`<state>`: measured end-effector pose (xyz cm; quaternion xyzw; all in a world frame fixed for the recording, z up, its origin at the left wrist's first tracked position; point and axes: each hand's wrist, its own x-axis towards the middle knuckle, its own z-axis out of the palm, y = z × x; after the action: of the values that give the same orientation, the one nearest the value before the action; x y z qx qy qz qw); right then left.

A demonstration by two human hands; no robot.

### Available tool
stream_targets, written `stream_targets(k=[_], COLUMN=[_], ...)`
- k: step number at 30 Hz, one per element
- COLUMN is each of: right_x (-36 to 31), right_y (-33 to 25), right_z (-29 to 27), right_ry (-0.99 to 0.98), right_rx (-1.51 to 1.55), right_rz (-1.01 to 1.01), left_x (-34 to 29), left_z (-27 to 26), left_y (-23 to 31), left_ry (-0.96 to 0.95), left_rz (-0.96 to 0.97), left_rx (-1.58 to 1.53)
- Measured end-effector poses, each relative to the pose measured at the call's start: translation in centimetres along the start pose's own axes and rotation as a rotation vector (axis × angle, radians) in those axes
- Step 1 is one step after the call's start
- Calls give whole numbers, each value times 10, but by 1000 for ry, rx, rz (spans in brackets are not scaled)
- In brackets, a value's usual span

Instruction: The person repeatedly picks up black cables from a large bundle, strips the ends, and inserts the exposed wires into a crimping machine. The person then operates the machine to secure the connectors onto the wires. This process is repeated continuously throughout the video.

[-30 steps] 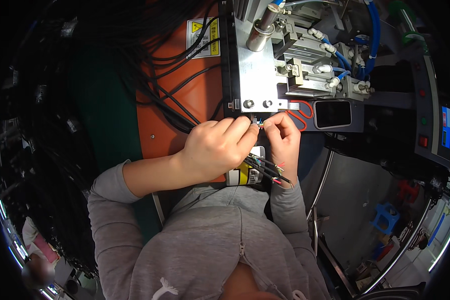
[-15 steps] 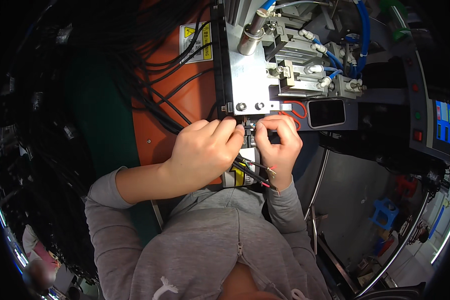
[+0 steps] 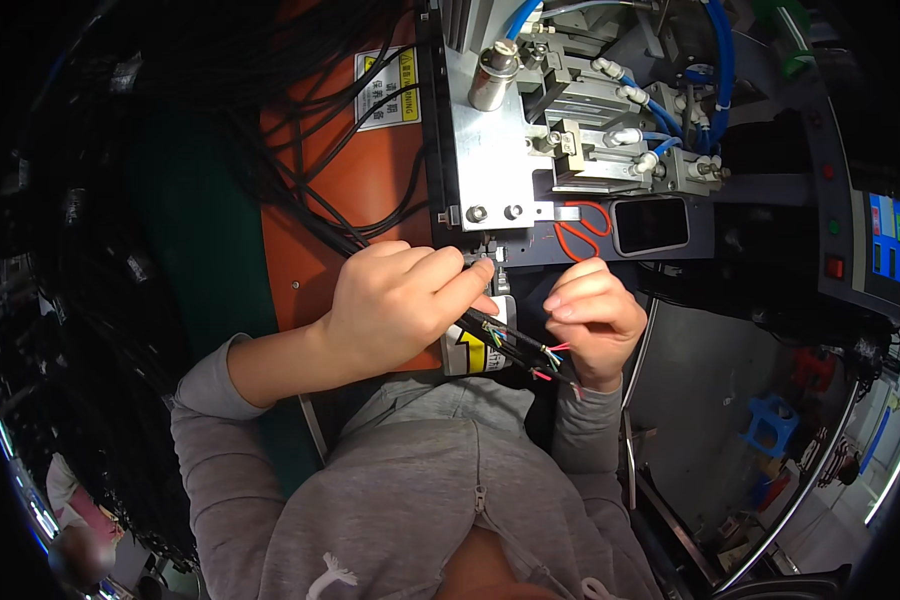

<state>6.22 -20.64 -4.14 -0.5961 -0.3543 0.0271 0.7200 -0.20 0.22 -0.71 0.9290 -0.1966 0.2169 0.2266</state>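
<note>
My left hand [image 3: 395, 300] is closed round several black cables [image 3: 515, 345]. Their stripped ends, with thin coloured wires, stick out below the fingers toward the right. The left thumb and forefinger pinch at a small metal fixture [image 3: 499, 262] under the machine's plate, and the fingers hide the cable part held there. My right hand [image 3: 598, 320] is apart from the fixture, farther right. Its fingers are curled in against the thumb, and whatever they may hold does not show.
Above the hands stands a machine with a metal plate [image 3: 490, 160] and pneumatic cylinders [image 3: 600, 160]. Red-handled scissors [image 3: 582, 232] and a phone [image 3: 651, 224] lie on its base. Black cables trail over the orange surface [image 3: 305, 260]. A control panel [image 3: 885, 240] is at right.
My right hand has drawn away from the fixture, down and to the right. My left hand stays at the fixture with the cables, shifted slightly, and their wire ends have spread more into view.
</note>
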Motion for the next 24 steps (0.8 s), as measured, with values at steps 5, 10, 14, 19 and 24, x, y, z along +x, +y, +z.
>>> stream_targets(k=[5,10,14,19,24], right_x=[10,4,12,13,18], right_y=[-12,-10,-19,-12,-10], right_z=[3,14,33,50,37], right_ry=[-181,132,131,338,150], right_rx=[-127,-160,-223,-232,-245], right_rz=[-75,82,124,-57,31], left_x=[-2,14,-1,2,5], left_z=[-1,-12,0,0,2], left_y=[-6,0,0,2,2], left_ry=[-91,283,80,153,152], left_rz=[29,176,86,32,3], left_rx=[-42,-116,-219,-249,-262])
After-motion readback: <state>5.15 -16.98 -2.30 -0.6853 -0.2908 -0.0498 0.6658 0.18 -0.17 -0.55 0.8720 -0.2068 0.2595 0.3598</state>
